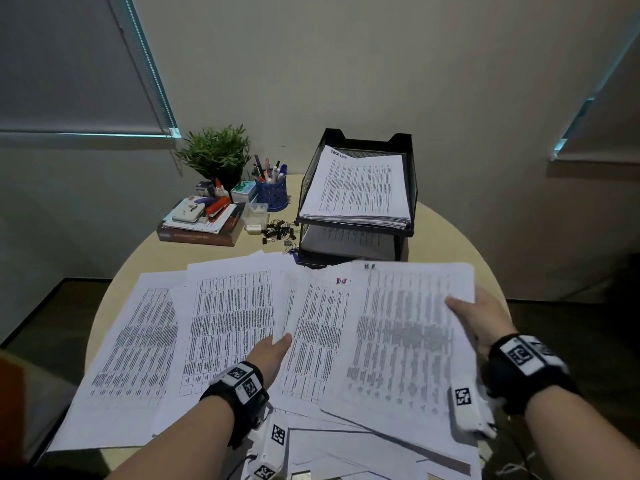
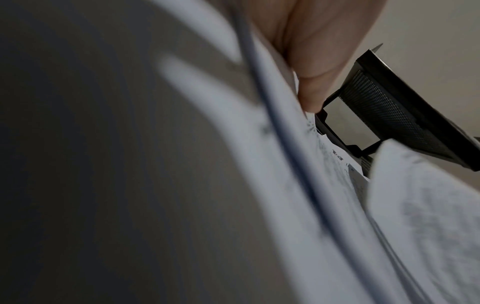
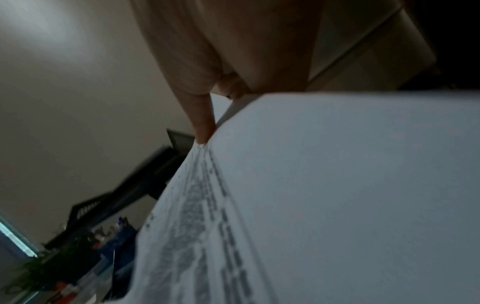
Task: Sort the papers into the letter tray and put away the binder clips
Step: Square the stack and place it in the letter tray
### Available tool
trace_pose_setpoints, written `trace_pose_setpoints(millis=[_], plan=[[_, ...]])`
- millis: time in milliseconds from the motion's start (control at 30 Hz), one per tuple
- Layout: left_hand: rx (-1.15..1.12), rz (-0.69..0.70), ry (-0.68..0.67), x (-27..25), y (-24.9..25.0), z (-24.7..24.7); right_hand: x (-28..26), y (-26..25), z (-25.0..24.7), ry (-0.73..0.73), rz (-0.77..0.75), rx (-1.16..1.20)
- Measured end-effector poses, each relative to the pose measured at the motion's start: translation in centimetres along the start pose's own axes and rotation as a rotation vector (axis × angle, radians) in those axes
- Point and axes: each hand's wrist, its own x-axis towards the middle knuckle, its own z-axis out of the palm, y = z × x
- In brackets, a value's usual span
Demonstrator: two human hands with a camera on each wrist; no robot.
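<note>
Printed sheets (image 1: 225,323) lie fanned across the round table (image 1: 446,237). My left hand (image 1: 282,342) pinches the edge of a middle sheet (image 1: 311,327), thumb (image 2: 311,92) on top and fingers hidden beneath. At the right, my right hand (image 1: 460,306) grips the side of a paper stack (image 1: 401,334), thumb (image 3: 202,123) on top. The black mesh letter tray (image 1: 401,142) stands behind, with papers (image 1: 360,188) in its top tier. A pile of black binder clips (image 1: 278,232) lies on the table left of the tray.
At the back left are a small clear box (image 1: 256,216), a blue pen cup (image 1: 272,194), a potted plant (image 1: 216,155), and a stapler and other items on a book (image 1: 201,233). The wall is close behind. Sheets overhang the table's near edge.
</note>
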Motion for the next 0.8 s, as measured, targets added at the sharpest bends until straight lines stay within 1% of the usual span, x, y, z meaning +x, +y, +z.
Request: trace_pose_setpoints(millis=[67, 133, 200, 267, 300, 333, 400, 433, 500, 567, 633, 700, 733, 800], plan=[[0.028, -0.014, 0.020, 0.3, 0.0, 0.1, 0.8, 2.0, 1.4, -0.004, 0.098, -0.023], [0.033, -0.027, 0.019, 0.3, 0.2, 0.1, 1.4, 3.7, 2.5, -0.038, 0.188, -0.076], [0.000, -0.052, 0.016, 0.5, 0.0, -0.1, 2.0, 5.3, 3.5, -0.057, 0.233, -0.120], [-0.092, -0.073, -0.021, 0.9, -0.3, -0.1, 1.9, 6.0, 4.2, 0.011, 0.206, -0.328], [-0.125, -0.079, -0.040, 1.0, -0.4, -0.1, 1.8, 6.0, 4.6, 0.053, 0.180, -0.384], [-0.142, -0.097, -0.052, 1.1, -0.3, -0.1, 1.3, 5.6, 5.1, 0.054, 0.164, -0.410], [-0.127, -0.062, -0.061, 1.4, -0.3, -0.1, -0.2, 4.6, 6.7, -0.023, 0.128, -0.333], [-0.107, -0.016, -0.098, 1.5, -0.1, -0.1, -0.7, 4.2, 7.4, -0.048, 0.122, -0.298], [-0.024, 0.068, -0.154, 1.7, -0.1, 0.0, -1.9, 3.1, 8.9, -0.128, 0.090, -0.335], [-0.032, 0.099, -0.169, 1.7, -0.3, -0.2, -2.6, 2.5, 9.7, -0.190, 0.095, -0.368], [-0.072, 0.135, -0.195, 1.3, -0.5, -0.4, -3.1, 2.6, 9.6, -0.184, 0.108, -0.323], [-0.100, 0.170, -0.203, 0.9, -0.7, -0.9, -3.6, 2.9, 9.0, -0.146, 0.116, -0.259], [-0.134, 0.179, -0.204, 0.7, -0.8, -1.3, -4.1, 2.6, 8.9, -0.138, 0.132, -0.190], [-0.197, 0.192, -0.214, 0.6, -0.9, -2.4, -4.8, 2.4, 8.6, -0.171, 0.136, -0.046]])
